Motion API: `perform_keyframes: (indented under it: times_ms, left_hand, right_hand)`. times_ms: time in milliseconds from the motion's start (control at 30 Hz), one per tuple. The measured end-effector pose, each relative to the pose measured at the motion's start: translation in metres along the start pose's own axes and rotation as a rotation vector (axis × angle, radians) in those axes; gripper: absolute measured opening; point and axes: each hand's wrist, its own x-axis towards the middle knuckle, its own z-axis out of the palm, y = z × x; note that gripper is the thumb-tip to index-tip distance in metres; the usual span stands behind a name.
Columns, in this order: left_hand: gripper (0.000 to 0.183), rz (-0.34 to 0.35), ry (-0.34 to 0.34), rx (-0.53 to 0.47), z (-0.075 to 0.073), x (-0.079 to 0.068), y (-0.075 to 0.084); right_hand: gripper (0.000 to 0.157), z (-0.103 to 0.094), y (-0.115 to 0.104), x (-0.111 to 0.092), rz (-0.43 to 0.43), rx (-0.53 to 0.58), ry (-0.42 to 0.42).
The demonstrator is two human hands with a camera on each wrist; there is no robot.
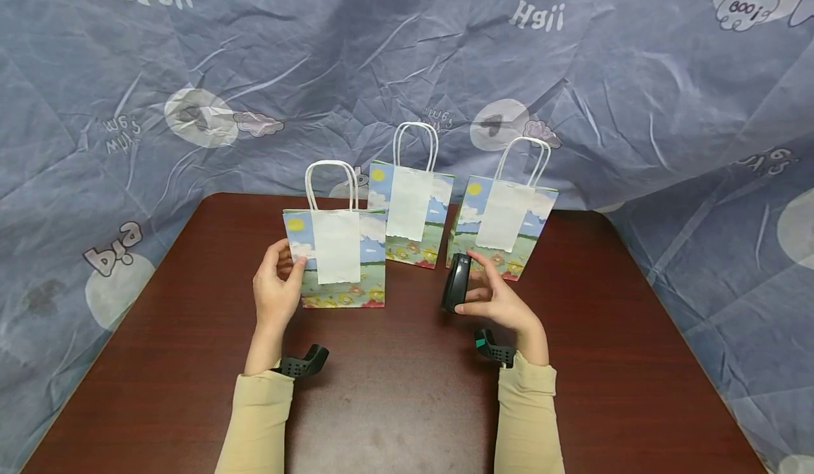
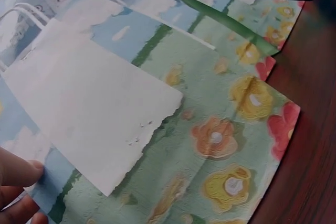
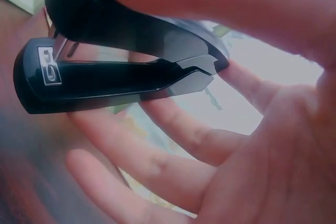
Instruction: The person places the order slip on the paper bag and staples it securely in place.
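My left hand (image 1: 277,292) holds the left edge of the nearest paper gift bag (image 1: 372,270), thumb on its front and fingers behind. The bag stands upright with white twisted handles (image 1: 332,164), a painted sky and flowers. A white sheet (image 1: 338,248) with a torn lower edge covers part of its front. My right hand (image 1: 509,310) grips a small black stapler (image 1: 456,285) between thumb and fingers, above the table to the bag's right. In the right wrist view the stapler (image 3: 100,80) has its arms apart at the front.
Two matching bags stand behind, a middle bag (image 1: 439,209) and a right bag (image 1: 540,209), each with a white sheet on its front. The dark brown table (image 1: 394,389) backs onto a wrinkled blue printed cloth (image 1: 305,71). Dark wrist cameras sit on both wrists.
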Motion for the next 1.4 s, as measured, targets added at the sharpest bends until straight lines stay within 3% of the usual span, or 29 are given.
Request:
perform_keyframes:
  times_ms: [233, 467, 600, 833, 1033, 1233, 1400]
  left_hand:
    - [0.036, 0.000, 0.067, -0.037, 0.002, 0.000, -0.006]
    - [0.038, 0.023, 0.103, -0.051, 0.005, -0.002, -0.013]
    - [0.040, -0.022, 0.057, -0.032, 0.005, -0.004, -0.018]
    - [0.054, -0.121, -0.098, 0.003, 0.005, -0.008, -0.031]
    - [0.054, -0.200, -0.193, 0.061, 0.007, -0.010, -0.041]
    - [0.050, -0.218, -0.202, 0.061, 0.009, -0.012, -0.047]
    - [0.050, -0.220, -0.172, 0.030, 0.010, -0.012, -0.051]
  right_hand:
    - [0.099, -0.002, 0.010, 0.001, 0.051, 0.002, -0.005]
    - [0.099, -0.002, 0.020, 0.003, 0.010, 0.055, -0.018]
    - [0.099, -0.001, 0.024, 0.004, 0.003, 0.086, -0.032]
    - [0.098, 0.000, 0.028, 0.006, 0.010, 0.088, -0.022]
    - [0.097, 0.000, 0.030, 0.005, 0.030, 0.097, -0.017]
    - [0.095, -0.001, 0.031, 0.003, 0.058, 0.109, -0.020]
    - [0.094, -0.003, 0.031, 0.000, 0.085, 0.149, -0.041]
